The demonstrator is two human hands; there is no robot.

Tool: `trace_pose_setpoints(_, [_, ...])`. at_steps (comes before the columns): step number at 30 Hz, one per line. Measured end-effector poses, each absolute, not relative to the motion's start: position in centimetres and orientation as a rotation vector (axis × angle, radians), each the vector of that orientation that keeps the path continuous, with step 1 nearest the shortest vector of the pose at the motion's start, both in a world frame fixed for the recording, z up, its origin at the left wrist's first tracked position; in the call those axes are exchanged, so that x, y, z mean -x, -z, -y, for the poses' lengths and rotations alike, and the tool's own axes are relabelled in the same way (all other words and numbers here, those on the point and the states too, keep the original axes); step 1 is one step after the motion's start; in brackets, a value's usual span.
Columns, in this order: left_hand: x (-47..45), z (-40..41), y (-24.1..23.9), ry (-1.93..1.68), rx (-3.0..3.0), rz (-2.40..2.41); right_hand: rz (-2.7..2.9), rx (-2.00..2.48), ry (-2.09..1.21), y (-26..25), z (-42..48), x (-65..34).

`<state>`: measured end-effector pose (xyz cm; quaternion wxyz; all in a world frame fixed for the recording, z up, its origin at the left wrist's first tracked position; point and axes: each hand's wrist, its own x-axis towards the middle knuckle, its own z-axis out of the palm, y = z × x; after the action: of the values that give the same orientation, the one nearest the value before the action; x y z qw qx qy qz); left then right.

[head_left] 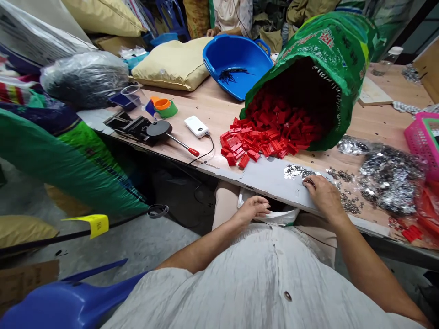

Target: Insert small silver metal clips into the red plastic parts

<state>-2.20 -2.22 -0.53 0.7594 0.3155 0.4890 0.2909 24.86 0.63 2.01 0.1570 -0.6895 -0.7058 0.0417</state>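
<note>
My right hand (324, 194) rests at the table's front edge, thumb and fingers pinched together beside a spread of small shiny metal pieces (297, 171). Whatever is between those fingertips is too small to make out. Lower and to the left, my left hand (252, 210) hovers over my lap with its fingers curled together, near an open white bag (279, 217). Its fingertips hide anything they may hold. Beyond both hands, red plastic pieces (270, 130) spill from the mouth of a green sack (343, 59) lying on its side.
A hand press with a red-tipped lever (159, 130) sits left, near a white power bank (196, 126). Farther back are a blue basin (236, 59) and a beige sack (171, 64). Right, a clear bag of metal pieces (389, 176) lies before a pink basket (420, 137). Another person sits opposite.
</note>
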Motion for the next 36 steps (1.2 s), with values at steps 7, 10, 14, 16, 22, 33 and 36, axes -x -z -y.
trace_pose_setpoints(7, [5.4,-3.6,-2.2,-1.095,-1.616,-1.49,2.074,1.975,-0.155,-1.9,-1.1,-25.1])
trace_pose_setpoints(10, [6.1,-6.1,-2.5,-1.055,-1.815,-1.698,2.025,1.952,-0.206,-1.9,-0.7,-25.0])
trace_pose_setpoints(14, [5.8,-7.6,-2.2,-0.826,-1.917,-1.883,1.965,1.833,-0.308,-1.8,-0.2,-24.7])
trace_pose_setpoints(16, [5.6,-7.6,-2.1,-0.776,-1.933,-1.925,1.961,1.753,-0.333,-1.8,0.1,-24.5])
trace_pose_setpoints(22, [5.4,-6.0,-2.7,-1.053,-1.824,-1.697,1.819,1.734,-0.496,-2.6,0.9,-23.9])
trace_pose_setpoints(33, [2.3,-0.8,-6.6,-1.044,-1.414,-0.931,1.58,1.473,-0.846,-5.5,1.2,-19.9])
trace_pose_setpoints(36, [1.6,-0.2,-6.9,-1.017,-1.289,-0.817,1.59,1.416,-0.889,-6.2,1.4,-19.3])
